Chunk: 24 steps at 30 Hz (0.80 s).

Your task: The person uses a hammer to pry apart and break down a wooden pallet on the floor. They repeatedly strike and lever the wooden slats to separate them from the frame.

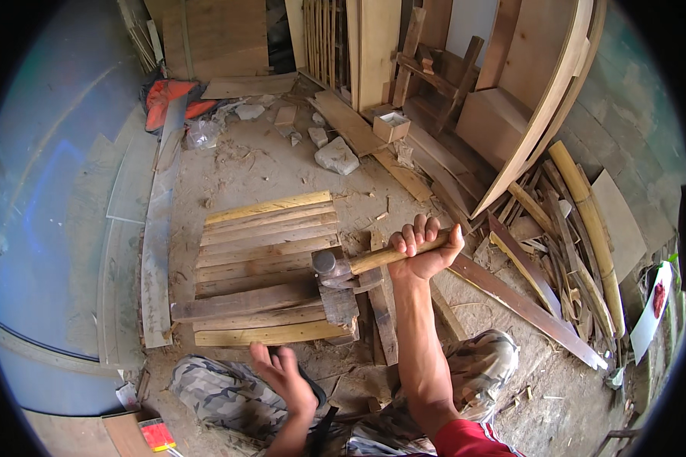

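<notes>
My right hand (423, 251) is wrapped round the wooden handle of a hammer (373, 259). Its metal head is over the right edge of a slatted wooden panel (259, 247) that lies on the ground. Just under the head is a worn grey wood block (339, 305); whether they touch, I cannot tell. A dark weathered board (244, 303) lies across the lower slats, its right end close to the hammer head. My left hand (286, 377) is raised near the panel's front edge, fingers stretched out, holding nothing.
Scrap wood and a bamboo pole (587, 217) are piled at the right. A long brown plank (530, 316) slants across the ground there. Farther off are a stone lump (336, 155), a small box (391, 127) and an orange bag (160, 103). A long flat strip (158, 251) lies left.
</notes>
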Each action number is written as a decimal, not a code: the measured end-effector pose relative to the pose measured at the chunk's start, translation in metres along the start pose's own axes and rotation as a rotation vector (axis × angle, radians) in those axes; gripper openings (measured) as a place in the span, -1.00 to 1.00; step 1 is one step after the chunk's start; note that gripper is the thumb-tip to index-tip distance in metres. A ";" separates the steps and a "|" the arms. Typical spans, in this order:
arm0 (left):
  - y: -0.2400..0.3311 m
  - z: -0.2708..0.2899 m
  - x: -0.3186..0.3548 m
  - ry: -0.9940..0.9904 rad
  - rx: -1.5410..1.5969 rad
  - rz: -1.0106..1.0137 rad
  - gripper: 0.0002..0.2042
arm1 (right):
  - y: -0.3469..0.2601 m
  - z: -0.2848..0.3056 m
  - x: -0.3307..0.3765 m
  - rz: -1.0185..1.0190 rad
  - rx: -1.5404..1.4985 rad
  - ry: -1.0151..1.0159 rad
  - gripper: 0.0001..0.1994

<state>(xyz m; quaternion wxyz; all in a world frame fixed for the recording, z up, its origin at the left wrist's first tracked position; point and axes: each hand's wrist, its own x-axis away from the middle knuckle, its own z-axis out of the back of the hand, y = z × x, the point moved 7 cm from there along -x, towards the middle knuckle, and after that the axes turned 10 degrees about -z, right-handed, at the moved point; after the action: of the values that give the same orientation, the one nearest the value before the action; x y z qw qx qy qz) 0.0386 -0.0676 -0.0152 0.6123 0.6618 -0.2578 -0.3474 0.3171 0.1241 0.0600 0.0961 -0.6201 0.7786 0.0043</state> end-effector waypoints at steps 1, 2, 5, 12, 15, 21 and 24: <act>0.036 -0.017 0.004 -0.166 -0.117 -0.307 -0.01 | 0.000 -0.005 0.002 0.008 0.041 -0.011 -0.47; 0.054 -0.037 -0.002 -0.321 -0.353 -0.515 0.05 | -0.001 -0.008 0.004 0.016 0.083 -0.023 -0.47; 0.057 -0.094 -0.024 -0.606 -0.689 -0.688 0.13 | 0.001 -0.009 0.006 0.017 0.203 0.017 -0.45; 0.027 -0.130 -0.033 -0.689 -0.595 -0.805 0.00 | 0.003 -0.016 -0.001 -0.064 0.162 -0.118 -0.42; 0.028 -0.131 -0.028 -0.611 -0.512 -0.836 -0.04 | 0.000 -0.013 0.003 -0.074 0.133 -0.135 -0.42; 0.010 -0.135 -0.025 -0.525 -0.499 -0.783 -0.02 | -0.006 0.002 -0.001 -0.018 0.052 -0.008 -0.43; 0.013 -0.137 -0.023 -0.496 -0.445 -0.723 -0.03 | -0.009 0.013 -0.005 -0.016 -0.001 0.041 -0.44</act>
<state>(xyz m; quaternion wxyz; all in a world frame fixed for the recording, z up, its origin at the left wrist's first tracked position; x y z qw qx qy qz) 0.1318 0.0352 0.0025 0.4993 0.4594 -0.0690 -0.7314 0.3289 0.1289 0.0491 0.0797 -0.6262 0.7755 -0.0086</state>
